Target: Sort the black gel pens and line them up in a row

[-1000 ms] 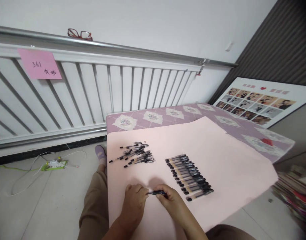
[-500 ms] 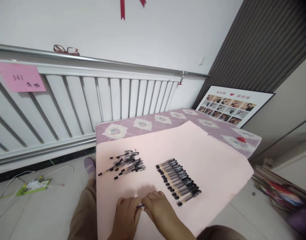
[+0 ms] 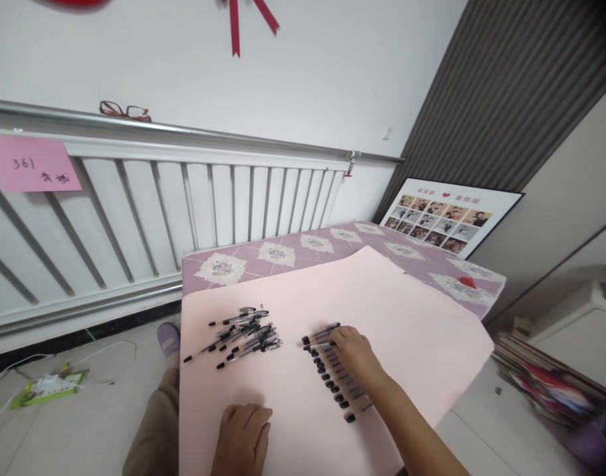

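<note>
- Left hand [image 3: 240, 433] flat on pink sheet [image 3: 421, 330], near edge of desk [image 3: 293, 254], grip apart, empty.
- Right hand [image 3: 355, 354] over far end of pen row [image 3: 340, 390], fingertips [image 3: 335, 341] on one pen [image 3: 316, 346]; grip state impossible to tell.
- Loose pen pile [image 3: 240, 330] left of row.

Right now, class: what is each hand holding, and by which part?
Left hand: nothing, flat on the pink sheet. Right hand touches a pen at its barrel; grip unclear.

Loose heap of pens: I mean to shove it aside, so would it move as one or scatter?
Probably scatter: the loose heap of pens lies crossed at odd angles, with nothing binding it. The slim round barrels look apt to roll, and the smooth pink sheet likely offers little grip.
</note>
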Demonstrator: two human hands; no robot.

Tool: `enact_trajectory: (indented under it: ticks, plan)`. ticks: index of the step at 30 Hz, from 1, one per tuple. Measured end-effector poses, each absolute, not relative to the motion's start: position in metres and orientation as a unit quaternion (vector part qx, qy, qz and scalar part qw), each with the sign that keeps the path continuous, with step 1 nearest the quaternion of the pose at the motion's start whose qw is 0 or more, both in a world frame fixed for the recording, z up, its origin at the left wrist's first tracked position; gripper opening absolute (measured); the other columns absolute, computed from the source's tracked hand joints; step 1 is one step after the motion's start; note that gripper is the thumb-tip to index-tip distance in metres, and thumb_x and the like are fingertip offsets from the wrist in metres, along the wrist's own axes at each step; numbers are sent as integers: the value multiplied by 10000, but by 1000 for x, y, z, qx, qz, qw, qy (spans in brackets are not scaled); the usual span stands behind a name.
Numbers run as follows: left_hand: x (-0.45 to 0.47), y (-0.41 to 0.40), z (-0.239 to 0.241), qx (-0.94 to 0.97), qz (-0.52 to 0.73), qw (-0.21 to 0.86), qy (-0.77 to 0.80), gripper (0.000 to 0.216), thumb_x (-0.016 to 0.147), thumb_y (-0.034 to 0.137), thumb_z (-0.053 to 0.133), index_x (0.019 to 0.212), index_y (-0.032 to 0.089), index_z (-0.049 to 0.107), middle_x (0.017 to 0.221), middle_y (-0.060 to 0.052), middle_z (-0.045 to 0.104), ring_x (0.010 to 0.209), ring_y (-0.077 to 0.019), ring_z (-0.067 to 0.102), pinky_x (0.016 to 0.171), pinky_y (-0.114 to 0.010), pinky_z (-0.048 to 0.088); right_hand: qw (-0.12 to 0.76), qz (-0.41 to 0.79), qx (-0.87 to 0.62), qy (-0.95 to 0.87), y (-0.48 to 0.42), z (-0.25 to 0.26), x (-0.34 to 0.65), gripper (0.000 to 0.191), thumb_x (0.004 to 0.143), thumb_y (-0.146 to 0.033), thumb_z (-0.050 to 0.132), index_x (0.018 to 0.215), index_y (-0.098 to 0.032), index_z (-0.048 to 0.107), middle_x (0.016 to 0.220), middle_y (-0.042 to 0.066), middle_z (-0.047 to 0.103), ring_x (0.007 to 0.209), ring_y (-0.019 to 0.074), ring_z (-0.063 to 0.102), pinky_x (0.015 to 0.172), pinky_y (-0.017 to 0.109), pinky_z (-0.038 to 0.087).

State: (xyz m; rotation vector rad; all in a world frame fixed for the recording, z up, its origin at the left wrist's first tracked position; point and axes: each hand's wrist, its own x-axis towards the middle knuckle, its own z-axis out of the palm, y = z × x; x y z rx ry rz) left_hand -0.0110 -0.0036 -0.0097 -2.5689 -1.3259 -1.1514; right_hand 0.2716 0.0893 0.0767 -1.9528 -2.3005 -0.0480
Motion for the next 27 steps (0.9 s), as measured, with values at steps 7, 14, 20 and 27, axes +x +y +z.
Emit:
enact_trajectory:
  ticks: [7,14,20,27]
  plan:
    - [-11,-1,-12,-826,-371,5,-424,234,840,108,412,955,223,580,824,-21,670,761,-150,622,746,-292,427,41,-10,-647,-761,114,66,284,193,825,-159,434,878,-235,604,999,56,592,1056,221,430,808,323,318]
    - [-10,-2,-11,-831,-353,-13,-429,237,847,114,396,933,226,587,799,-23,667,736,-156,617,742,-301,428,23,1,-636,-772,123,62,293,222,816,-135,414,873,-236,603,1002,60,586,1056,221,423,780,311,329]
    - [-8,-4,-10,-816,-371,-41,-441,255,853,95,367,928,220,577,786,-27,658,726,-155,605,744,-314,411,13,3,-632,-775,124,59,293,234,818,-139,403,882,-234,607,1012,67,590,1053,222,432,797,319,328]
    - [-8,-3,-2,-818,-376,-53,-432,239,833,78,388,909,214,570,780,-18,652,723,-156,603,720,-306,408,16,5,-632,-775,126,62,291,269,817,-121,384,885,-231,620,1026,74,600,1051,227,452,793,326,333]
